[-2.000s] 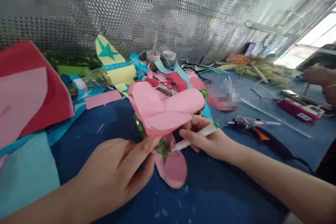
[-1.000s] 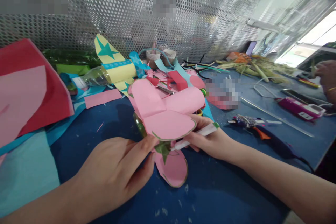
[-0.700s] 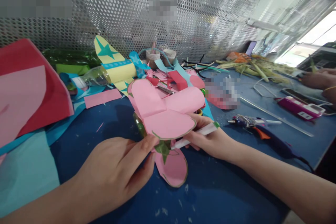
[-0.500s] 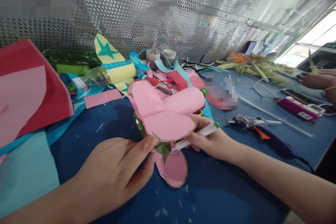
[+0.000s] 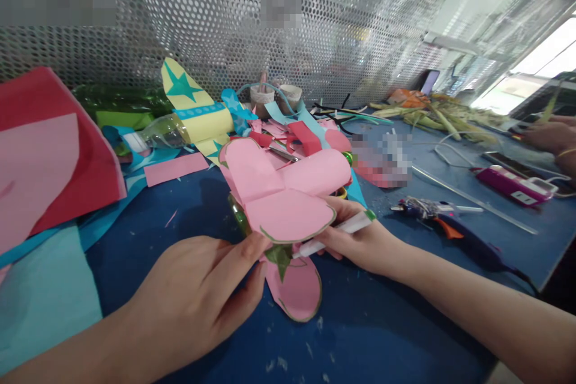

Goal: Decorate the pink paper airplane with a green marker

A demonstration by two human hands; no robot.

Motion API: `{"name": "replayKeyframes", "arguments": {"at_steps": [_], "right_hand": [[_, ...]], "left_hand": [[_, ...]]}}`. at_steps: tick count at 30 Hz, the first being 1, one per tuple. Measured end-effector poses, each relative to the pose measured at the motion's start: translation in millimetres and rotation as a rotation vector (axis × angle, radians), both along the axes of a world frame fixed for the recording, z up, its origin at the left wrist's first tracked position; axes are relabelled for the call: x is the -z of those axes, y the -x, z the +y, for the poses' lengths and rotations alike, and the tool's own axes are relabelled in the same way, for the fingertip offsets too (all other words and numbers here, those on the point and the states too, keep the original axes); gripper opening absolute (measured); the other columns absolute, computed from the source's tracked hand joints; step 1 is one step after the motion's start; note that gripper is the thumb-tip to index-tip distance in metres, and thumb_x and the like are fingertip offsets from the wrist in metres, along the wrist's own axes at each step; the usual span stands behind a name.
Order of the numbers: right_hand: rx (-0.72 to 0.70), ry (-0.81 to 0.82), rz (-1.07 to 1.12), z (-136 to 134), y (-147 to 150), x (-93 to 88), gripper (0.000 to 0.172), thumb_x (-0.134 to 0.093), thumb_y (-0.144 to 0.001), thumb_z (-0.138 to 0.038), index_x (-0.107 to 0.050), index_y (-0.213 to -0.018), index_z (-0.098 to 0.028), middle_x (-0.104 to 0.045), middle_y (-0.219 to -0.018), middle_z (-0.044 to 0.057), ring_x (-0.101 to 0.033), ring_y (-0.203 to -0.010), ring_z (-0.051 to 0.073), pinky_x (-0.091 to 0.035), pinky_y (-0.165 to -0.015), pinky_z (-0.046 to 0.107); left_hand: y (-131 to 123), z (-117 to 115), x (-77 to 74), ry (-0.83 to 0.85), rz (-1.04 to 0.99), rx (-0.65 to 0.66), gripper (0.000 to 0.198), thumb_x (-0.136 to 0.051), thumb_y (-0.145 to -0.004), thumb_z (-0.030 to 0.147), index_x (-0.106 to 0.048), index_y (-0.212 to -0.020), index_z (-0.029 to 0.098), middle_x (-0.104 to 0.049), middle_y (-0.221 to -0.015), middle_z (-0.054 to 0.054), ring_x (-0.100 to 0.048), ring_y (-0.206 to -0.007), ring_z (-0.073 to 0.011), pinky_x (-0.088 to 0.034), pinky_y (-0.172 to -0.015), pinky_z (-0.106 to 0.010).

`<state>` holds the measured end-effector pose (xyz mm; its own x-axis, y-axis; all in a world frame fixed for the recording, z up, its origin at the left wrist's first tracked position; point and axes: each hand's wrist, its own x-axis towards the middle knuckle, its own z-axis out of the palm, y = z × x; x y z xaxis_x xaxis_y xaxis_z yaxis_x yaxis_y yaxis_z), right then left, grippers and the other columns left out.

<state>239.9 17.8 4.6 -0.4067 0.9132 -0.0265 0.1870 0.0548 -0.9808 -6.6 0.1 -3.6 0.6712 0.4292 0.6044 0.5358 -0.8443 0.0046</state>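
A pink paper plane model [image 5: 283,192] built on a green bottle stands on the blue table [image 5: 373,336], its wings edged in green. My left hand [image 5: 198,294] pinches the plane's near part beside a green paper star [image 5: 279,255]. My right hand [image 5: 360,240] grips a white marker with a green end [image 5: 335,233], its tip under the near wing by the pink tail piece [image 5: 294,288].
A yellow plane with teal stars [image 5: 193,111] sits behind. Red and pink sheets [image 5: 49,150] lie left, teal paper [image 5: 40,294] below. A glue gun [image 5: 436,213] and a pink box [image 5: 513,185] lie right. Another person's hands [image 5: 551,138] work at far right. Perforated metal wall behind.
The near pink wing has lifted flatter, showing its green edge. My hands have barely moved. The other person's hands shifted at the far right.
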Motion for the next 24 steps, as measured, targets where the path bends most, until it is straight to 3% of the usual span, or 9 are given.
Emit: {"name": "replayKeyframes", "arguments": {"at_steps": [16,24], "right_hand": [[0.029,0.031,-0.013,1.2,-0.6,-1.9,0.030,-0.065,-0.078,-0.040,-0.044,-0.067,-0.023,-0.055,-0.051,-0.004,-0.045,-0.040,0.007,-0.032,-0.038,0.018],[0.011,0.016,-0.023,1.4,-0.6,-2.9,0.028,-0.063,-0.079,-0.039,-0.043,-0.067,-0.022,-0.055,-0.051,-0.005,-0.038,-0.037,0.005,-0.029,-0.037,0.018]], "left_hand": [[-0.8,-1.5,-2.2,-0.002,-0.005,0.001,0.038,-0.048,-0.096,0.016,-0.048,-0.133,0.010,-0.072,-0.065,0.000,-0.070,-0.055,-0.0203,-0.055,-0.053,-0.031],[-2.4,-0.7,-2.0,-0.026,-0.011,0.002,0.032,-0.049,-0.096,0.016,-0.050,-0.127,0.009,-0.072,-0.064,-0.001,-0.069,-0.054,-0.0203,-0.054,-0.052,-0.031]]}}
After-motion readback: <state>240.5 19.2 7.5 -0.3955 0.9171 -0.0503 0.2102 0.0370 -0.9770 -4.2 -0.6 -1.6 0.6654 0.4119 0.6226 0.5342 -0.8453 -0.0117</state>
